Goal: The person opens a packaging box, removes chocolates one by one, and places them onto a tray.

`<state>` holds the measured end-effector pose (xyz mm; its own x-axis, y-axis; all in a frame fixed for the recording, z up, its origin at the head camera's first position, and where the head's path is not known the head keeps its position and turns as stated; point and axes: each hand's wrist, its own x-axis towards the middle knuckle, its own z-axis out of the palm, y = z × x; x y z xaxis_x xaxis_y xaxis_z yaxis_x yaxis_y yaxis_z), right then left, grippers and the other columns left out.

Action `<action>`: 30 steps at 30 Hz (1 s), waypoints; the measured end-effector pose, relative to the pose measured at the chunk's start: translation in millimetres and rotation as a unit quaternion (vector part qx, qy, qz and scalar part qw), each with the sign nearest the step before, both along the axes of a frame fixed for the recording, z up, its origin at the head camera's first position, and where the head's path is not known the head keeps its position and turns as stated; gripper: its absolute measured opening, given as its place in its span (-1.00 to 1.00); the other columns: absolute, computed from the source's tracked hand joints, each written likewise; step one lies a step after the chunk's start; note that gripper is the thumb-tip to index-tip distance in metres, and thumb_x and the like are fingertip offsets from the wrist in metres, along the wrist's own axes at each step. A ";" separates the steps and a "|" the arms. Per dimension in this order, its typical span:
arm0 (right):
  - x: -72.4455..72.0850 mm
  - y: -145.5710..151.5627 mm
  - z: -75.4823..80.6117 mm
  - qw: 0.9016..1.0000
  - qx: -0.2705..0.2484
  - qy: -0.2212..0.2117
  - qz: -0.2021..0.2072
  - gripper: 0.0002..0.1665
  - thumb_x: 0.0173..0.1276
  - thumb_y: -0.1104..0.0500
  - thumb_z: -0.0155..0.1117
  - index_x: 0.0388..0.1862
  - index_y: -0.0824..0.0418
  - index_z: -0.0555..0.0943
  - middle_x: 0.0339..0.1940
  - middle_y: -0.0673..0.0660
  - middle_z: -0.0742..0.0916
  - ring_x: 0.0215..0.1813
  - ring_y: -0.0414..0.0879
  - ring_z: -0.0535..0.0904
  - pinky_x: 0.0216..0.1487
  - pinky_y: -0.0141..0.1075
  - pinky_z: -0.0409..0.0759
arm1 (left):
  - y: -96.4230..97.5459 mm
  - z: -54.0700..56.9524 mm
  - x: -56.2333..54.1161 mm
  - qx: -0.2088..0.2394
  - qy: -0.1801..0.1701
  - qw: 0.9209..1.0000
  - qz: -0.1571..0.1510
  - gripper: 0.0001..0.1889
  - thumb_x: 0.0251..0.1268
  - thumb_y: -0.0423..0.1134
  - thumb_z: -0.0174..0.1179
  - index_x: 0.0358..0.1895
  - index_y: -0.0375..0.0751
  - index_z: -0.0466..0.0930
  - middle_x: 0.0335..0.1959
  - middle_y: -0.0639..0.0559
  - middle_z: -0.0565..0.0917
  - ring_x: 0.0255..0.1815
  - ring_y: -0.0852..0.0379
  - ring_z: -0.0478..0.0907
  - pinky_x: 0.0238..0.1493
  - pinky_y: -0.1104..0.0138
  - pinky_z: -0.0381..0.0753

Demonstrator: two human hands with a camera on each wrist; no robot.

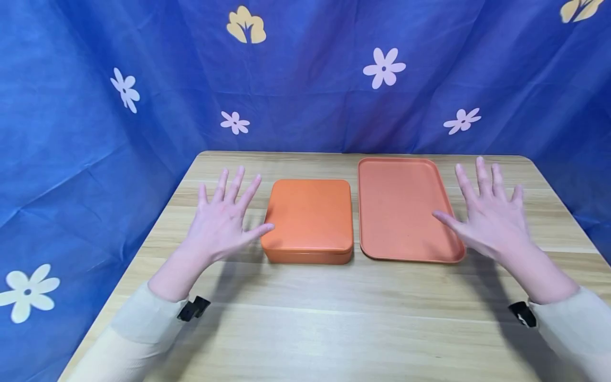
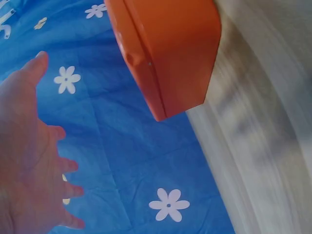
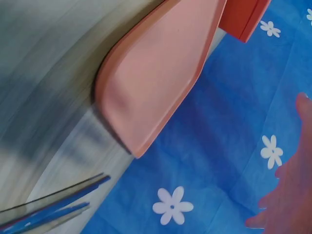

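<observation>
An orange square box [image 1: 309,215] with its lid on sits on the wooden table. To its right lies a shallow salmon-coloured tray [image 1: 406,209] with rounded corners and a low rim; nothing is on it. My left hand [image 1: 217,223] is spread out over the table left of the box, and its thumb tip overlaps the box's left edge in the head view. Fingers splayed, my right hand [image 1: 494,217] hovers by the tray's right side, the thumb overlapping the rim. Both hands hold nothing. In the left wrist view the box [image 2: 180,58] stands beyond the thumb.
The light wooden table [image 1: 305,323] has rounded far corners. Behind it and along both sides hangs a blue cloth [image 1: 305,79] with white flowers and yellow leaf shapes. A small black device [image 1: 193,307] is strapped at the left wrist, another [image 1: 522,314] at the right.
</observation>
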<state>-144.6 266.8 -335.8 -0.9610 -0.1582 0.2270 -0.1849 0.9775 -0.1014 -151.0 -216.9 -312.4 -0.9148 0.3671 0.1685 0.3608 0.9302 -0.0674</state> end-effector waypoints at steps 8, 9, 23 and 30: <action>-5.3 -22.4 -0.7 1.000 -0.011 -0.016 0.017 0.20 0.27 -0.50 0.02 0.61 0.04 -0.25 0.58 0.24 -0.22 0.53 0.30 -0.36 0.22 0.52 -0.25 | -2.4 -9.3 2.5 0.016 -0.014 1.000 -0.016 0.03 0.18 0.50 -0.06 0.59 0.13 -0.28 0.58 -0.12 -0.26 0.53 -0.22 -0.36 0.26 -0.44 -0.24; -6.1 -25.5 -0.8 1.000 -0.015 -0.018 0.021 0.20 0.27 -0.50 0.02 0.61 0.03 -0.26 0.58 0.23 -0.22 0.53 0.30 -0.33 0.21 0.52 -0.22 | -2.5 -11.0 3.1 0.018 -0.019 0.999 -0.019 0.03 0.18 0.50 -0.06 0.59 0.11 -0.27 0.57 -0.14 -0.25 0.53 -0.24 -0.34 0.26 -0.45 -0.23; -7.2 -72.7 -16.3 0.989 -0.098 -0.050 0.098 0.16 0.34 -0.41 0.03 0.60 0.02 -0.33 0.60 0.13 -0.14 0.55 0.19 -0.16 0.39 0.29 -0.07 | 1.3 -40.7 9.4 0.118 -0.066 0.989 -0.060 0.14 0.12 0.44 0.13 0.58 0.07 -0.37 0.58 -0.09 -0.28 0.54 -0.18 -0.27 0.30 -0.39 -0.15; -8.9 -92.6 -30.8 0.973 -0.169 -0.066 0.144 0.13 0.36 -0.34 0.10 0.61 -0.01 -0.31 0.60 0.09 -0.06 0.55 0.14 -0.08 0.46 0.09 -0.02 | -2.3 -57.0 9.0 0.203 -0.100 0.973 -0.044 0.15 0.12 0.34 0.23 0.58 0.07 -0.37 0.58 -0.01 -0.26 0.55 -0.11 -0.21 0.41 -0.20 -0.10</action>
